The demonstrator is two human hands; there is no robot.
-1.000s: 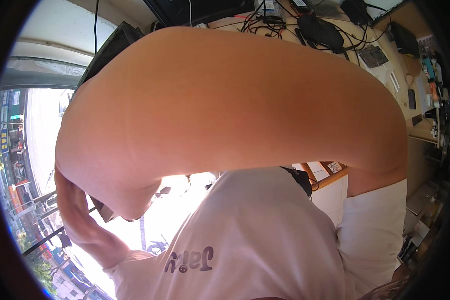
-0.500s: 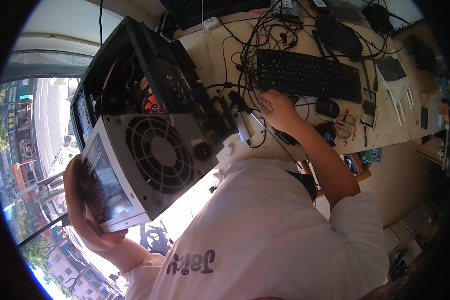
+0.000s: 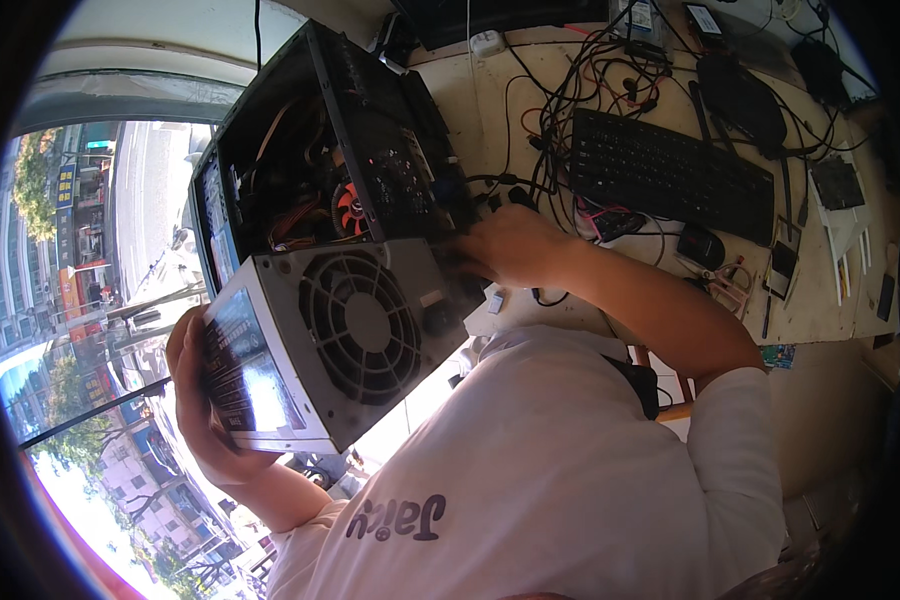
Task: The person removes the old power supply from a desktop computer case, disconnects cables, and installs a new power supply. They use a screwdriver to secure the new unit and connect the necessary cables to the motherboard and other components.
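Note:
My left hand (image 3: pixel 205 410) is wrapped round the labelled side of a grey computer power supply (image 3: pixel 275 280) and holds it tilted. A round black fan grille (image 3: pixel 365 320) covers the face turned up. Behind it lies an open black computer case (image 3: pixel 315 70), with a red-bladed fan (image 3: pixel 348 208) inside. My right hand (image 3: pixel 515 245) reaches to the dark, blurred area at the power supply's right end, beside black cables. Its fingertips are hidden there, so I cannot make out whether they hold anything.
A black keyboard (image 3: pixel 670 180), a mouse (image 3: pixel 700 245) and pink-handled scissors (image 3: pixel 735 285) lie on the worn table (image 3: pixel 490 110). Tangled cables (image 3: pixel 610 70) spread toward the back. A small pale block (image 3: pixel 497 300) sits near the front edge. At left, a window looks onto a street (image 3: pixel 150 190).
My right hand has moved left, from the cables by the keyboard to the power supply's right end. My left hand keeps hold of the power supply. The whole view has shifted.

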